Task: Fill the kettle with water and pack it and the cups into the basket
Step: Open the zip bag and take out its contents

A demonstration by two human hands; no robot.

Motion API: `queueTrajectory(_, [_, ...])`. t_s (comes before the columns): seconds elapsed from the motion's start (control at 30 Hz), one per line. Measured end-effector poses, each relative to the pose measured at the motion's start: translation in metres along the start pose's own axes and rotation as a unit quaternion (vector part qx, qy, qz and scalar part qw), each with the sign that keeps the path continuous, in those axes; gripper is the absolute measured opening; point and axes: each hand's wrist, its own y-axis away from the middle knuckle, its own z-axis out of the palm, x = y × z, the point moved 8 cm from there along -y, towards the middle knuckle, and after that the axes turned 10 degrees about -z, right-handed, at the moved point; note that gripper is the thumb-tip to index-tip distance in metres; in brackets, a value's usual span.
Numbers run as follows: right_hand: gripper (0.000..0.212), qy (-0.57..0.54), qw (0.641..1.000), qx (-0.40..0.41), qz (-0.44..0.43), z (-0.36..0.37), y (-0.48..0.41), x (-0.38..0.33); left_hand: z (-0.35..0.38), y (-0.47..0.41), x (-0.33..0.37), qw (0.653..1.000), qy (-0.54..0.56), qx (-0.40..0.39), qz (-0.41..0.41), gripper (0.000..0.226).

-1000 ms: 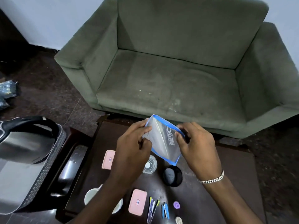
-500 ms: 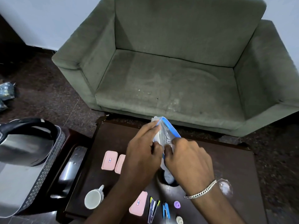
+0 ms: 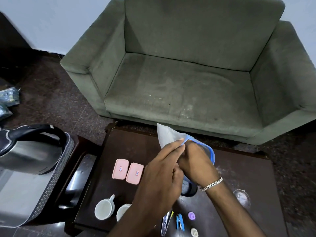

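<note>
A steel kettle [image 3: 29, 151] with a black handle sits inside the grey perforated basket [image 3: 56, 173] at the left. Two white cups [image 3: 103, 209] [image 3: 123, 213] stand on the dark table's near left part; my left forearm hides part of the second one. Over the table's middle, my left hand [image 3: 162, 175] and my right hand [image 3: 196, 165] both grip a clear zip bag [image 3: 168, 135] with a blue edge. The right hand's fingers reach into the bag's mouth. A black round container [image 3: 189, 190] shows just below my hands.
Two pink lidded boxes [image 3: 127, 171] lie left of my hands on the dark wooden table [image 3: 130, 144]. Pens and clips [image 3: 172, 221], a purple piece [image 3: 191, 216] and an upturned glass [image 3: 242, 197] sit near the front. A green sofa [image 3: 188, 74] stands behind the table.
My hands moved together on the bag, which turned and tipped its corner up. The view shifted, and both cups and both pink boxes are now uncovered.
</note>
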Motion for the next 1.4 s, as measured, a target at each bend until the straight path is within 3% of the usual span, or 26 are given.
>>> queueTrajectory(0.13, [0.044,0.108,0.982,-0.152,-0.017,0.023,-0.010,0.000,0.000,0.005,0.003,0.999,-0.002,-0.034,0.006,0.055])
queueTrajectory(0.2, [0.044,0.132,0.973,-0.187,-0.007,0.027,-0.017,0.001,-0.002,0.004,0.001,0.999,0.000,-0.039,-0.007,0.055])
queueTrajectory(0.27, [0.044,0.139,0.974,-0.180,-0.016,0.030,-0.023,-0.003,-0.007,0.001,-0.002,0.999,-0.006,-0.030,-0.020,0.055])
queueTrajectory(0.37, [0.039,0.126,0.988,-0.074,-0.054,0.026,-0.023,-0.016,-0.017,-0.006,-0.011,0.999,-0.028,0.004,-0.039,0.055])
queueTrajectory(0.5, [0.015,0.123,0.982,-0.014,-0.140,0.028,-0.010,-0.041,-0.022,-0.014,-0.028,0.995,-0.058,0.020,-0.083,0.057])
queueTrajectory(0.57, [0.005,0.138,0.978,-0.037,-0.152,0.036,-0.006,-0.042,-0.022,-0.015,-0.036,0.992,-0.074,0.023,-0.103,0.058])
queueTrajectory(0.7, [0.037,0.169,0.975,-0.079,-0.125,0.047,-0.003,-0.033,-0.018,-0.014,-0.048,0.986,-0.101,0.021,-0.129,0.058])
queueTrajectory(0.83, [0.047,0.187,0.972,-0.137,-0.040,0.057,-0.001,-0.021,-0.011,-0.014,-0.056,0.983,-0.116,0.004,-0.141,0.058])
queueTrajectory(1.03, [0.023,0.224,0.949,-0.220,-0.011,0.062,0.003,-0.011,-0.001,-0.016,-0.062,0.979,-0.132,-0.030,-0.154,0.054])
queueTrajectory(1.13, [0.008,0.224,0.954,-0.179,-0.090,0.048,0.001,-0.036,0.002,-0.018,-0.062,0.976,-0.146,-0.038,-0.158,0.051])
queueTrajectory(1.2, [0.018,0.231,0.950,-0.132,-0.165,0.039,0.002,-0.055,-0.001,-0.020,-0.063,0.974,-0.153,-0.037,-0.164,0.050])
queueTrajectory(1.3, [0.013,0.211,0.957,-0.086,-0.180,0.028,0.011,-0.055,-0.007,-0.020,-0.067,0.973,-0.159,-0.024,-0.164,0.050])
queueTrajectory(1.4, [0.045,0.128,0.978,0.023,-0.165,0.000,0.022,-0.043,-0.016,-0.020,-0.075,0.969,-0.167,-0.003,-0.182,0.050])
